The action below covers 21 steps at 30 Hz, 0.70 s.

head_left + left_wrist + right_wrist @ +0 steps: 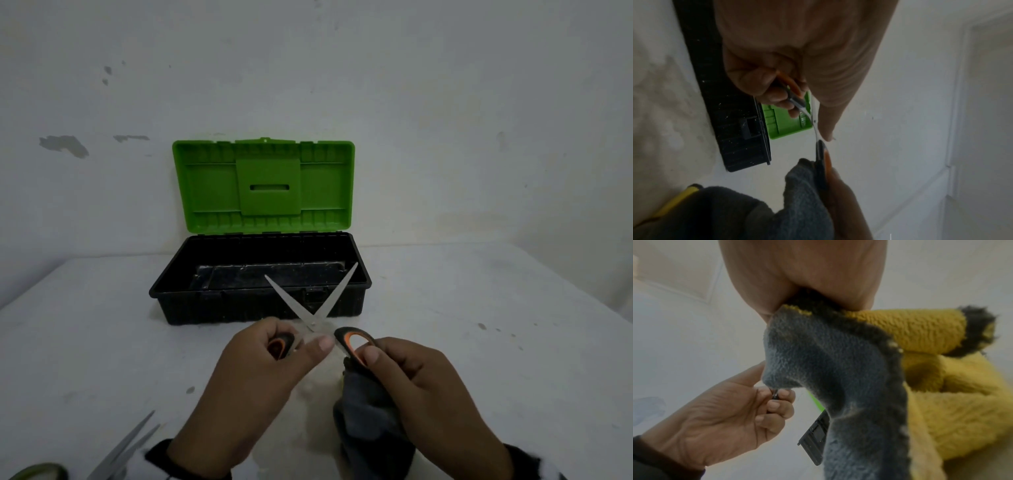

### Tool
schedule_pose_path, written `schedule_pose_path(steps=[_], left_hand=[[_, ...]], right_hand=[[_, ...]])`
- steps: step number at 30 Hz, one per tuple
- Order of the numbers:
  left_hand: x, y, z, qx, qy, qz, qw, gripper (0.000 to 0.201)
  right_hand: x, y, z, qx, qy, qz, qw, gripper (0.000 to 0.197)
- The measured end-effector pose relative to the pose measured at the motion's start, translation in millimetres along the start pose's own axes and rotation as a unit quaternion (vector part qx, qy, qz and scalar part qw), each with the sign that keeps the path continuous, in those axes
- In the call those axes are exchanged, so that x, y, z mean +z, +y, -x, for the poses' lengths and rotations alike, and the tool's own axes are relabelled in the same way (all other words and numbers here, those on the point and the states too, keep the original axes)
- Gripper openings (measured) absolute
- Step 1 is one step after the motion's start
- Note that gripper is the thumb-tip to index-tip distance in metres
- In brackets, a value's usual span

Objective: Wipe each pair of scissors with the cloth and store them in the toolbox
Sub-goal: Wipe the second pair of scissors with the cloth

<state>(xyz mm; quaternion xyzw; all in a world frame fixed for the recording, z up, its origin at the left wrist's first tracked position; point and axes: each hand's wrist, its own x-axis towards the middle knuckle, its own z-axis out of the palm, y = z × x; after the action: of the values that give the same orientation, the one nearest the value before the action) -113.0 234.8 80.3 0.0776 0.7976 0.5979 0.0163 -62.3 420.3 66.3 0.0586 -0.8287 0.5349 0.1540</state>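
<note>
Black-and-orange scissors are held over the table in front of the toolbox, their blades spread wide and pointing at it. My left hand grips the left handle loop, thumb stretched toward the pivot. My right hand pinches the right handle loop and also holds the grey-and-yellow cloth, which hangs below it. The toolbox is black, and its green lid stands open against the wall.
A second pair of scissors lies at the lower left edge of the table, with a green-rimmed object beside it. The white table ends at the wall just behind the toolbox.
</note>
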Motion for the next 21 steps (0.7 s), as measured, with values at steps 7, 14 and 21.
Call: schedule_pose_path(steps=[7,14,21], left_hand=[[-0.6,7.3,5.5,0.085,0.090,-0.079,0.989,0.049],[-5.9,12.8,9.2,0.105,0.099,-0.137,0.980,0.046],[4.7,10.8,7.6,0.094,0.069,-0.189,0.975,0.047]], right_hand=[[-8.3,-7.9,4.3,0.017,-0.103,0.003,0.994,0.010],[-47.6,-1.3,-15.9,0.026,0.016,0.102,0.994,0.024],[-32.2,-29.9,-26.4,-0.058,0.051,-0.039,0.996,0.026]])
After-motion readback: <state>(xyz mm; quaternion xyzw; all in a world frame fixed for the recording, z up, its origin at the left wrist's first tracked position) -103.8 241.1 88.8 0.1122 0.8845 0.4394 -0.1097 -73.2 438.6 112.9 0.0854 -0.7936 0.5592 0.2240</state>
